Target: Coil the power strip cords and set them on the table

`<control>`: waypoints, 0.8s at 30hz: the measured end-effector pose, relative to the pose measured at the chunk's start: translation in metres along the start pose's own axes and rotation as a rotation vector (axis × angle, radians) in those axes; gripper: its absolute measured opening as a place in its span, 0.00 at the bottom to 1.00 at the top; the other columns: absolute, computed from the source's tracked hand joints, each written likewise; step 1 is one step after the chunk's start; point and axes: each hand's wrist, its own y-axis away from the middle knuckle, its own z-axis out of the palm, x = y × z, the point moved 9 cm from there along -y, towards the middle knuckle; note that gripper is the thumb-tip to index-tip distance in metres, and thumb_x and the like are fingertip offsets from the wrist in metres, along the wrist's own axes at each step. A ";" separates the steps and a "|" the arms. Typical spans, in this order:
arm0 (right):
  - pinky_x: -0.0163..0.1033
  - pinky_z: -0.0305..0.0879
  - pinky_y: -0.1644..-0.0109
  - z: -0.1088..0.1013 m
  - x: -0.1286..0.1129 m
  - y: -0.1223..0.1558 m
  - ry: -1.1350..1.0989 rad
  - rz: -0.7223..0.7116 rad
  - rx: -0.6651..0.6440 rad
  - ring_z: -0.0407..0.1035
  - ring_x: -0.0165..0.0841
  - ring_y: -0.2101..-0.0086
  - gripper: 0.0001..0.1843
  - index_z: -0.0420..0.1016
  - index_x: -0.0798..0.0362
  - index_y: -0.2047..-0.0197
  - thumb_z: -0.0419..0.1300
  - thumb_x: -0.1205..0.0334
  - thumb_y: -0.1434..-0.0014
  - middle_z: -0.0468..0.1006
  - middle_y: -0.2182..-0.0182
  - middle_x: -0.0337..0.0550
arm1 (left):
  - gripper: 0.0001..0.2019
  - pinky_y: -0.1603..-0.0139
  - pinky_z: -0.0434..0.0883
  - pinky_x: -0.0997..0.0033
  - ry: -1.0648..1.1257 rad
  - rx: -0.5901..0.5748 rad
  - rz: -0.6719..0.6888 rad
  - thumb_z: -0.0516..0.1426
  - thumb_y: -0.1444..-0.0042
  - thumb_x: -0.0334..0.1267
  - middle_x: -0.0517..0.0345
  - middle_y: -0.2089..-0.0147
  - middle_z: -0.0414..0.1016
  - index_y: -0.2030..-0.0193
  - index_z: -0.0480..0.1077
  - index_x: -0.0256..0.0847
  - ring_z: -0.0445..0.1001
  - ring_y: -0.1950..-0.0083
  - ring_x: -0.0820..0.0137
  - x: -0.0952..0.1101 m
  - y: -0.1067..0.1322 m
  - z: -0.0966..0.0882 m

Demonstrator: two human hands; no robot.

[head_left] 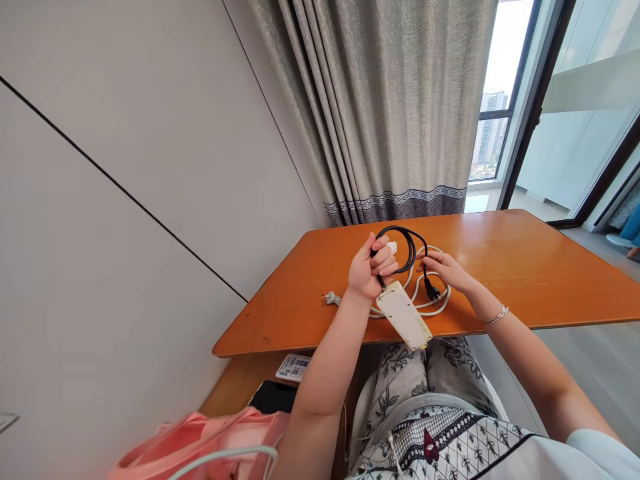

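My left hand is closed around a looped black cable, holding the coil above the orange table. My right hand pinches the same black cable just above its black plug, which hangs down. A white power strip lies at the table's near edge below my left hand, sticking out over the edge. Its white cord lies in loops under the black cable. A small white plug rests on the table left of my left wrist.
A grey curtain hangs behind the table, with a window to its right. A white wall runs along the left. A lower shelf holds a card and a dark phone. A pink bag sits at bottom left.
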 end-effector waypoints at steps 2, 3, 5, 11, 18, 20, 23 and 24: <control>0.37 0.68 0.57 0.013 0.004 0.008 0.236 0.038 -0.007 0.74 0.32 0.64 0.20 0.73 0.60 0.49 0.44 0.58 0.30 0.80 0.65 0.48 | 0.19 0.85 0.53 0.82 0.000 -0.001 0.057 0.44 0.28 0.43 0.72 0.85 0.41 0.74 0.51 0.42 0.42 0.88 0.80 0.005 0.001 0.002; 0.37 0.67 0.59 0.018 0.003 0.013 0.395 0.068 -0.013 0.75 0.32 0.64 0.20 0.73 0.59 0.50 0.43 0.61 0.30 0.80 0.65 0.48 | 0.19 0.84 0.54 0.82 -0.013 0.004 0.080 0.44 0.28 0.43 0.72 0.86 0.44 0.74 0.51 0.42 0.44 0.88 0.80 0.006 0.001 0.002; 0.36 0.66 0.61 0.027 -0.003 0.021 0.718 0.126 -0.031 0.76 0.34 0.64 0.18 0.73 0.58 0.51 0.43 0.64 0.29 0.81 0.64 0.50 | 0.20 0.82 0.59 0.81 -0.073 0.029 0.119 0.46 0.29 0.44 0.71 0.85 0.52 0.74 0.52 0.42 0.47 0.88 0.80 0.006 0.001 0.001; 0.39 0.66 0.66 0.042 -0.046 0.034 1.232 0.160 -0.136 0.78 0.43 0.60 0.22 0.61 0.64 0.36 0.46 0.65 0.30 0.80 0.57 0.60 | 0.24 0.69 0.73 0.73 -0.353 -0.032 0.210 0.53 0.35 0.53 0.49 0.47 0.79 0.76 0.51 0.40 0.75 0.73 0.76 0.003 0.001 0.008; 0.37 0.54 0.73 0.046 -0.130 0.052 1.402 -0.242 -0.052 0.72 0.33 0.72 0.20 0.70 0.58 0.42 0.49 0.71 0.34 0.78 0.69 0.48 | 0.24 0.50 0.73 0.63 -0.625 -0.209 0.321 0.61 0.45 0.58 0.45 0.36 0.70 0.75 0.62 0.39 0.78 0.47 0.58 0.001 0.012 0.026; 0.37 0.53 0.72 0.049 -0.158 0.061 1.412 -0.454 0.026 0.69 0.31 0.72 0.17 0.74 0.56 0.48 0.48 0.72 0.33 0.77 0.70 0.46 | 0.23 0.53 0.72 0.65 -0.696 -0.206 0.334 0.61 0.45 0.58 0.45 0.42 0.75 0.74 0.63 0.39 0.79 0.55 0.63 0.000 0.014 0.028; 0.39 0.51 0.71 0.052 -0.191 0.071 1.374 -0.727 0.129 0.65 0.30 0.73 0.17 0.75 0.55 0.62 0.46 0.73 0.31 0.75 0.73 0.42 | 0.21 0.64 0.70 0.70 -0.776 -0.187 0.336 0.63 0.46 0.55 0.51 0.60 0.80 0.75 0.65 0.40 0.74 0.68 0.70 -0.001 0.017 0.030; 0.39 0.50 0.70 0.050 -0.199 0.072 1.352 -0.775 0.163 0.64 0.30 0.73 0.17 0.74 0.54 0.65 0.46 0.72 0.31 0.74 0.74 0.41 | 0.21 0.69 0.68 0.71 -0.794 -0.184 0.318 0.63 0.46 0.56 0.54 0.67 0.77 0.74 0.66 0.40 0.71 0.72 0.71 -0.003 0.017 0.029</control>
